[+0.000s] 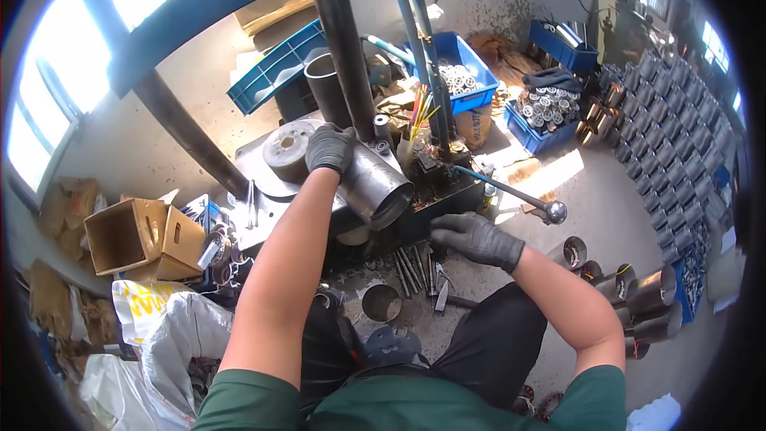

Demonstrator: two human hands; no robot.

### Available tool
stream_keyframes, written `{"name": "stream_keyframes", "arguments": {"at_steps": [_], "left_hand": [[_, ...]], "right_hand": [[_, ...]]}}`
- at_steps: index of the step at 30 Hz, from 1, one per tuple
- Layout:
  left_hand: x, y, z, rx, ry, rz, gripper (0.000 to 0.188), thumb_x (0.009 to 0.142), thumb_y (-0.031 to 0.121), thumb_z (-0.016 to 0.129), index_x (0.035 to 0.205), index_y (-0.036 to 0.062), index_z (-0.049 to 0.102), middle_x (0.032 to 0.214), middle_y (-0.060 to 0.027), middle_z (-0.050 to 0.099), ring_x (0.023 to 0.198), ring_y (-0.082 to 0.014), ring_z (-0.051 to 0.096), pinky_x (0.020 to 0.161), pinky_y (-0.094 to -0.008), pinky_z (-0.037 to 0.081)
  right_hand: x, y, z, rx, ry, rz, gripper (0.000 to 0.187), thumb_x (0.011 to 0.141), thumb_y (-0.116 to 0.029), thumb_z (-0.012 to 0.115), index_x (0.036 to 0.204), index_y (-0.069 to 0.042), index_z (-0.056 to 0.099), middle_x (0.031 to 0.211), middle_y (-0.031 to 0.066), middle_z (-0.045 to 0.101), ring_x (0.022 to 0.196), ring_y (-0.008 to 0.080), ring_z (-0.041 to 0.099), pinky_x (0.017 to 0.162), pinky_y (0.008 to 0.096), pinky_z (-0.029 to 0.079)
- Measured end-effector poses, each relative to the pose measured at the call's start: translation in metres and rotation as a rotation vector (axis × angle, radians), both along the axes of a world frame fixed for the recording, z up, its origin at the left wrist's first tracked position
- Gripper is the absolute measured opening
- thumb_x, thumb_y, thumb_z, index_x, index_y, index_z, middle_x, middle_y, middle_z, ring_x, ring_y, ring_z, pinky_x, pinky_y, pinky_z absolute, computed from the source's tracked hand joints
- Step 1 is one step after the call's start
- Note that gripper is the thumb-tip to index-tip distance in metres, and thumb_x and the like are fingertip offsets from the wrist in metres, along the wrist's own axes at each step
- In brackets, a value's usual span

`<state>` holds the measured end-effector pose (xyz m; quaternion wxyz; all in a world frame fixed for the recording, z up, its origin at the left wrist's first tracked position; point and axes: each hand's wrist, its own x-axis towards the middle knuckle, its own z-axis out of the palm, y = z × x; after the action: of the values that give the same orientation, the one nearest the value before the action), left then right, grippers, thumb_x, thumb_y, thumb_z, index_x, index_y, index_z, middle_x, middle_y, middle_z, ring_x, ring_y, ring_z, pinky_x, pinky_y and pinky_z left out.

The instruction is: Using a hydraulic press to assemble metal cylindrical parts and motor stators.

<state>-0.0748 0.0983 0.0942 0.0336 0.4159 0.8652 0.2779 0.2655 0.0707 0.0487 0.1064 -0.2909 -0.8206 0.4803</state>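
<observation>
My left hand (330, 148), in a dark grey work glove, is closed over the far end of a grey metal cylinder (376, 187). This cylinder lies tilted at the edge of the press table (254, 161), its open end toward the lower right. Right beside the same hand stands a thick round metal block (288, 150) with a hole in its top. My right hand (477, 241), gloved too, hangs in the air to the right of the cylinder's open end. Its fingers stretch leftward, apart from the cylinder, and hold nothing.
A ball-ended lever (511, 191) juts out above my right hand. Thick press columns (341, 48) rise beyond the table. Metal rods (411, 270), a hammer (441, 287) and a ring lie on the floor. Cylinders (670, 136) are stacked at right; a cardboard box (144, 238) stands left.
</observation>
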Motion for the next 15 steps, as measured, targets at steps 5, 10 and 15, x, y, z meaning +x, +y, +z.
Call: {"name": "stream_keyframes", "arguments": {"at_steps": [5,10,15], "left_hand": [[0.009,-0.007,-0.016,0.269,0.082,-0.026,0.036,0.093,0.037,0.069,0.116,0.0097,0.071,0.115,-0.0198,0.072,0.110,-0.0383,0.068,0.098,-0.0476,0.052],[0.034,-0.049,-0.024,0.290,0.312,-0.397,0.035,0.091,0.043,0.068,0.115,0.0177,0.073,0.131,-0.0090,0.066,0.132,-0.0287,0.054,0.116,-0.0474,0.034],[0.055,-0.098,-0.074,0.506,0.448,-0.559,0.056,0.089,0.041,0.071,0.136,0.0124,0.059,0.142,-0.0111,0.058,0.140,-0.0393,0.045,0.122,-0.0559,0.025]], "right_hand": [[-0.117,-0.009,-0.056,-0.732,0.565,-0.377,0.053,0.103,-0.044,0.060,0.133,0.000,0.063,0.123,0.0107,0.070,0.113,0.0246,0.065,0.095,0.0397,0.054],[-0.165,-0.028,-0.018,-1.222,0.996,-0.439,0.049,0.107,-0.040,0.051,0.147,-0.012,0.050,0.142,0.0078,0.060,0.125,0.0270,0.060,0.098,0.0404,0.055],[-0.157,-0.006,-0.039,-1.245,1.122,-0.236,0.058,0.107,-0.045,0.049,0.151,-0.008,0.045,0.145,0.0134,0.056,0.133,0.0310,0.056,0.116,0.0477,0.043]]}}
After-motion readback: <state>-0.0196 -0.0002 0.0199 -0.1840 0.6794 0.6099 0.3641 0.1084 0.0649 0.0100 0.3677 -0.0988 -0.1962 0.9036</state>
